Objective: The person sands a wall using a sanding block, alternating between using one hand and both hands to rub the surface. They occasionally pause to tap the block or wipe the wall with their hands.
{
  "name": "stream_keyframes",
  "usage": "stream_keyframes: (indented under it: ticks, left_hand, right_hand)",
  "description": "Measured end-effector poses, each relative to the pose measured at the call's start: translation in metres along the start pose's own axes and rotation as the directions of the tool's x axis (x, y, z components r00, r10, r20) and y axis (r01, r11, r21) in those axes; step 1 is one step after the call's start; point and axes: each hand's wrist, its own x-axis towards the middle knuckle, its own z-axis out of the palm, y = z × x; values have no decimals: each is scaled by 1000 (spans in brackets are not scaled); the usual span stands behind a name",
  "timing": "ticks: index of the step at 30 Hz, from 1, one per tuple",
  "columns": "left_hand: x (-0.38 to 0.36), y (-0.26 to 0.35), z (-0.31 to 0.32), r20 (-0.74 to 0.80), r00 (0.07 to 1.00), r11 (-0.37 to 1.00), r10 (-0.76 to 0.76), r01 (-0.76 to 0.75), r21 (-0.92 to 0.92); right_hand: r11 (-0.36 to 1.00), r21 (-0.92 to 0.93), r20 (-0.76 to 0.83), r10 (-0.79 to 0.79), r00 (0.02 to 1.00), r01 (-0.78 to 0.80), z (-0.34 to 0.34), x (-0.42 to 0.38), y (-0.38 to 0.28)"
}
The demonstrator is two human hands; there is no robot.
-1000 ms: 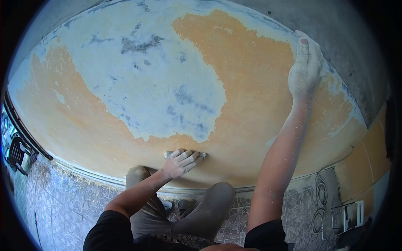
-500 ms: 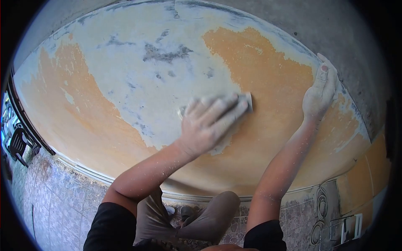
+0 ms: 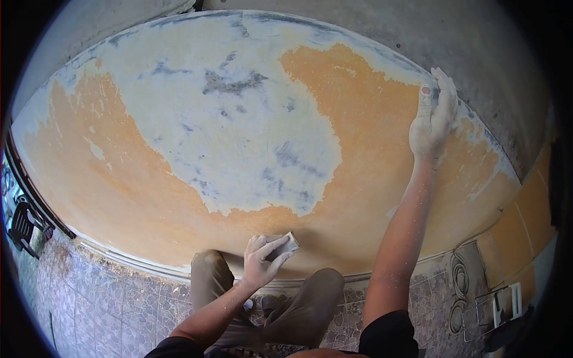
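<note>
Your left hand (image 3: 261, 264) grips the small block (image 3: 290, 242) near your knees (image 3: 210, 264), leaving the pale patch (image 3: 227, 143) uncovered; your right hand (image 3: 431, 126) lies open at the right edge.

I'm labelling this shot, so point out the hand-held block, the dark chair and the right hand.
Hand-held block (image 3: 292, 242): head view, on its exposed end.
Dark chair (image 3: 22, 223): head view, on its slatted part.
Right hand (image 3: 428, 130): head view, near the thumb's base.
</note>
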Motion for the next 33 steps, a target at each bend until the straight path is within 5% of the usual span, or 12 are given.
stream_keyframes:
  ticks: [1, 3, 5, 7, 8, 11, 14, 15, 16, 18, 26, 33]
  left_hand:
    - [-1, 4, -7, -1, 1000, 1000, 9, -9, 0]
    - [-3, 9, -19, -29, 955, 918, -295, 275, -285]
    - [-5, 6, -32, 9, 953, 879, -302, 282, -383]
    - [-6, 17, -49, 151, 875, 608, -460, 434, -665]
    - [-5, 23, -55, 148, 899, 599, -413, 390, -699]
    - [-10, 15, -63, 161, 912, 574, -378, 367, -732]
    - [-15, 6, -71, 173, 929, 620, -328, 349, -702]
    - [-15, 8, -74, 192, 920, 554, -341, 362, -750]
    - [-15, 6, -75, 164, 921, 565, -354, 350, -747]
    - [-19, -2, -76, 158, 920, 551, -359, 346, -759]
    - [-26, 11, -63, 167, 914, 531, -369, 355, -769]
    - [-25, 14, -68, 185, 939, 505, -288, 314, -804]
  right_hand:
    - [1000, -3, -9, -3, 1000, 2, 1, -5, -3]
    - [998, -52, -17, 36, 999, -37, -1, -23, -17]
    - [993, 23, 40, 112, 993, -113, -6, -52, -38]
    - [954, 175, 92, 232, 968, -245, -16, -98, -74]
    - [916, 258, 137, 282, 950, -309, -23, -128, -92]
    - [384, 612, 505, 483, 715, -692, -40, -234, -166]
    - [-204, 435, 863, 372, 342, -877, -52, -312, -216]
    - [-397, 304, 929, 323, 178, -866, -58, -328, -228]
    - [-413, 306, 930, 323, 176, -858, -63, -340, -236]
    - [-726, 221, 966, 253, 46, -651, -71, -349, -244]
    - [-486, 131, 986, 154, 62, -864, -89, -331, -226]
    - [-725, 81, 997, 63, 51, -684, -94, -335, -232]
